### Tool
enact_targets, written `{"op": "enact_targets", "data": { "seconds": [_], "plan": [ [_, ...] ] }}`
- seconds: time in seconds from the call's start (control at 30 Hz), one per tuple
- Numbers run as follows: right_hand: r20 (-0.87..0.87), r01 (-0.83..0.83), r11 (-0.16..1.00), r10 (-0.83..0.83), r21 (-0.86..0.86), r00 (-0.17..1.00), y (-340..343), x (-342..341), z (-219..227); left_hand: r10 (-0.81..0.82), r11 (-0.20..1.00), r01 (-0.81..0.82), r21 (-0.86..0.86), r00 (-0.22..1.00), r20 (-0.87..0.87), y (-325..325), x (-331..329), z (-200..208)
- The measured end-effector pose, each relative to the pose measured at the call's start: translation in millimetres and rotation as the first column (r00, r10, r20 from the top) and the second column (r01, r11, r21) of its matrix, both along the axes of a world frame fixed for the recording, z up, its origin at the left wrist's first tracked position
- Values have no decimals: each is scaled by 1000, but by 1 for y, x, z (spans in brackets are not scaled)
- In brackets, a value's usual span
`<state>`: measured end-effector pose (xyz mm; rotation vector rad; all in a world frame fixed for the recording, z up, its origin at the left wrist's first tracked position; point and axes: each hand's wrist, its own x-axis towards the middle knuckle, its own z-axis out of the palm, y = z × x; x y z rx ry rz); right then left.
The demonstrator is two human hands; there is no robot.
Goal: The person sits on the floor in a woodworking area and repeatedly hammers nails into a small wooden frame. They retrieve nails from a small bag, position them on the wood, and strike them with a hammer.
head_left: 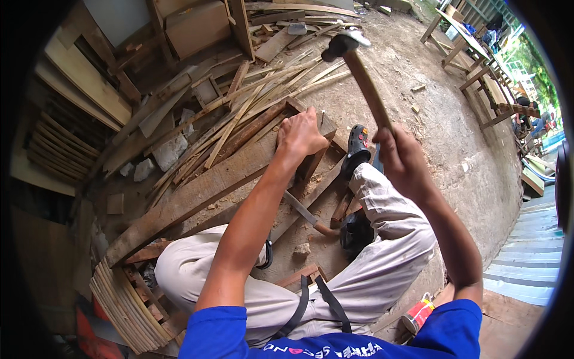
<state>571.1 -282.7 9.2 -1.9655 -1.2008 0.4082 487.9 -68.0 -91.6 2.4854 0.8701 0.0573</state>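
Note:
My right hand (402,157) is closed round the wooden handle of a hammer (368,90), raised with its metal head up and away from me. Curled over the far end of a long wooden board (203,179) is my left hand (301,134), gripping its edge. A small upright thing that looks like a nail (323,113) stands by that end, just right of my left fingers. The board slants from beside my left knee toward my shoe (359,143). Between my legs lies a flat metal blade with a wooden handle (326,230).
A black plastic bag (357,234) rests by my right leg. Thin wood strips (239,122) are heaped beyond the board. Bundled curved strips (122,311) lie at lower left. A red and yellow container (417,313) sits beside my right arm. Wooden tables (466,39) stand far right.

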Motion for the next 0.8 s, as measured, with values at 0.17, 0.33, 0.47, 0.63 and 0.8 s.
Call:
{"op": "enact_targets", "data": {
  "seconds": [0.17, 0.33, 0.47, 0.63, 0.8],
  "plan": [
    [100, 103, 925, -71, -366, 992, -4, 1, 28, -19, 999, 18, 31, 999, 32, -3, -1, 3],
    [64, 5, 993, 2, -116, 998, -5, 0, 23, 12, 1000, -12, -4, 1000, 6, -3, -2, 2],
    [70, 41, 893, -10, -449, 997, -15, -3, 10, -19, 1000, 19, 18, 1000, -5, -4, 0, 1],
    [22, 70, 965, -67, -253, 998, -23, -2, 8, -55, 997, 57, 45, 997, -47, -7, 0, 7],
    [-33, 46, 952, -59, -302, 998, -12, -5, 11, -41, 987, 63, 147, 988, -150, -4, -30, 14]
  ]
}}
